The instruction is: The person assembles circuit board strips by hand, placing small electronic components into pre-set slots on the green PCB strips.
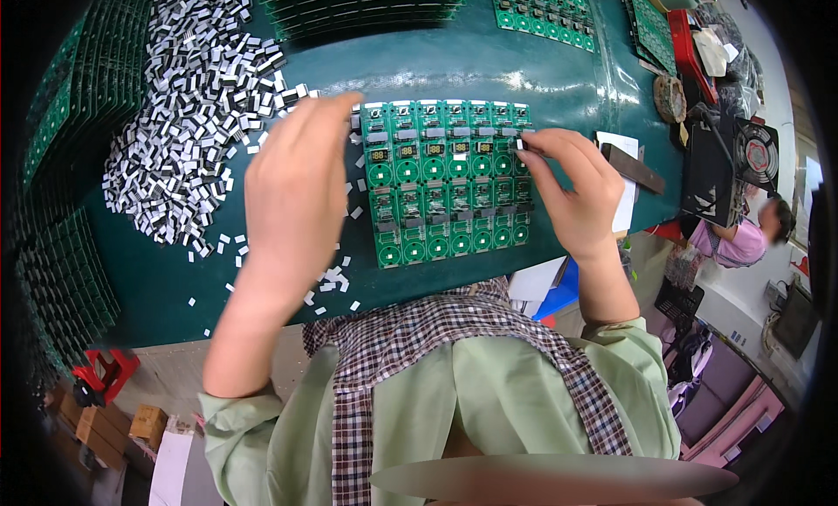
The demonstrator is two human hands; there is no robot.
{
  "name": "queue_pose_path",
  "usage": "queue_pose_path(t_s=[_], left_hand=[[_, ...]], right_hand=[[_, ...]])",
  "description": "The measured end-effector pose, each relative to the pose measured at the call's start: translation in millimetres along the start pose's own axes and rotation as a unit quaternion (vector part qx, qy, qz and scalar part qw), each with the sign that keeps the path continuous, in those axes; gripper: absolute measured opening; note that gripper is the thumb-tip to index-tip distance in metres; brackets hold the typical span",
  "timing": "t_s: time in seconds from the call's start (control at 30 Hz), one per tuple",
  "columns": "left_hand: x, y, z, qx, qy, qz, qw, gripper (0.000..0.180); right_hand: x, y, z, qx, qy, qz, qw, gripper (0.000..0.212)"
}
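A green circuit-board panel (433, 171) with rows of small round-ended boards lies flat on the table in front of me. Several small digit displays (435, 149) sit along its upper row. At the panel's right edge my right hand (580, 185) is closed, pinching a small black-and-white digit display (521, 144) between thumb and forefinger. My left hand (299, 176) hovers left of the panel, near its upper left corner. Motion smears its fingers, so what they hold cannot be made out. Close to it lies a large pile of loose white-and-black display parts (188, 113).
Stacked green panels (78, 96) stand at the left, more (362, 6) at the back. Another panel (546, 13) lies far right. A dark bar (635, 168) rests on white paper beside my right hand. A small fan (756, 153) and a person in pink (729, 244) are at the right.
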State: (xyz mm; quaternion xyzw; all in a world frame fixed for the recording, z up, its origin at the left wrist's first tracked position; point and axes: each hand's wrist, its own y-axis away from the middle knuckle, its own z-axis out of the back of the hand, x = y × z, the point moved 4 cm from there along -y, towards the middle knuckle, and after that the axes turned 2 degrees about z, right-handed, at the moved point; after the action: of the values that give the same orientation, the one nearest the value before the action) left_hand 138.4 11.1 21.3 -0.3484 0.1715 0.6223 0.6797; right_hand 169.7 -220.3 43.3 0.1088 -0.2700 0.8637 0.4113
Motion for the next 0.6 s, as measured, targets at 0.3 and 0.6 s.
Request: queue_pose_path(t_s=[0.3, 0.6], left_hand=[[13.7, -6.4, -21.5, 0.039, -0.074, -0.042, 0.996, 0.022], [17.5, -2.0, 9.5, 0.013, 0.07, 0.05, 0.996, 0.015]], right_hand=[[0.7, -0.6, -7.7, 0.048, 0.071, 0.074, 0.994, 0.019], [-0.4, -1.2, -9.4, 0.056, 0.069, 0.071, 0.993, 0.02]])
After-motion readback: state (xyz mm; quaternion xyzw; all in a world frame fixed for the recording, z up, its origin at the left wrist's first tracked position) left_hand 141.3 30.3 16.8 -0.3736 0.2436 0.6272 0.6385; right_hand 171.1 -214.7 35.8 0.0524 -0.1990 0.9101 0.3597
